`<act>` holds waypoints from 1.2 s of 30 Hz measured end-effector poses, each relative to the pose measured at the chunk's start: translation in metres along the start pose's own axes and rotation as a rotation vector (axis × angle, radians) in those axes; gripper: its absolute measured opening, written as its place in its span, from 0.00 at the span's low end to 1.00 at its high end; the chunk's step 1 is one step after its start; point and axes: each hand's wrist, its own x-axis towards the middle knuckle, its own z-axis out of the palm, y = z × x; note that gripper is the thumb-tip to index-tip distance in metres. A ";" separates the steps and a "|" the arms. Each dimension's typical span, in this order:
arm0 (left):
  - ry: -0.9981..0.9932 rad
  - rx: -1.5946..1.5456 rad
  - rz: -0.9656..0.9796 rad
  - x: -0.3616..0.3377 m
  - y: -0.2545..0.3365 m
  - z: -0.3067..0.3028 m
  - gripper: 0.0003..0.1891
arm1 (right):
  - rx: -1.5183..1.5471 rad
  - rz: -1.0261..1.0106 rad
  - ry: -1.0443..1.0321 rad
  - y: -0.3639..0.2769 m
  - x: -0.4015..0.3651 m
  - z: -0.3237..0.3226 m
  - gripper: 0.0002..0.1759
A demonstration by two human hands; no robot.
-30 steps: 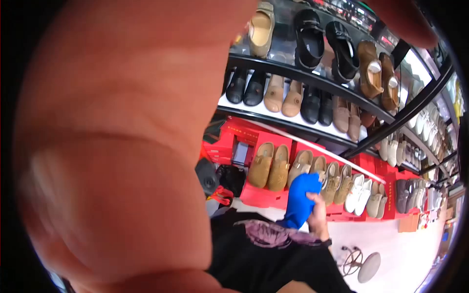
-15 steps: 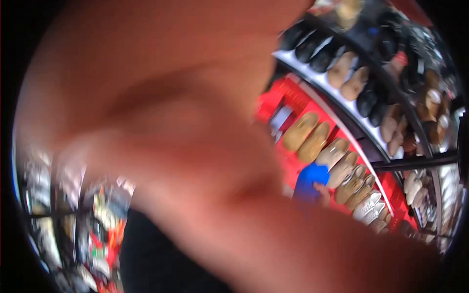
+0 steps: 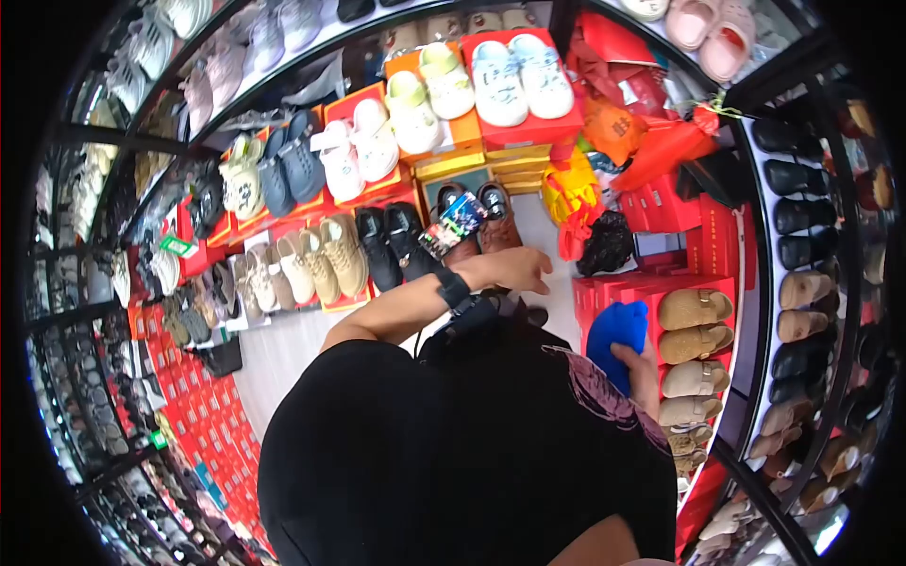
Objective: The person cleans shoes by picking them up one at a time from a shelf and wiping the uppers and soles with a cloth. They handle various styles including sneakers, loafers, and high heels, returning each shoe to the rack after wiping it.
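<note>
My left hand (image 3: 521,269), with a black band (image 3: 455,289) at the wrist, reaches out in front of my black shirt. Its fingers are loosely bent and a little apart, with nothing visible in them. Closed round a blue cloth-like item (image 3: 618,341), my right hand (image 3: 644,375) is at the right side of my body. Just beyond the left hand stand brown shoes (image 3: 499,233), and a small colourful rectangular item (image 3: 454,224) overlaps them.
Rows of clogs (image 3: 375,141) sit on red and orange boxes ahead. Tan clogs (image 3: 696,309) line the red boxes at the right, beside a rack of black shoes (image 3: 800,215). Coloured bags (image 3: 569,189) lie ahead right. Stacked red boxes (image 3: 209,424) and shelves are at the left.
The large blurred arm that covered much of the view has moved away. My left hand now shows in front of my body, and the blue item is still in my right hand.
</note>
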 end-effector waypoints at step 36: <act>0.167 -0.521 -0.788 -0.125 -0.191 0.092 0.17 | -0.328 0.262 0.475 0.325 -0.049 -0.098 0.20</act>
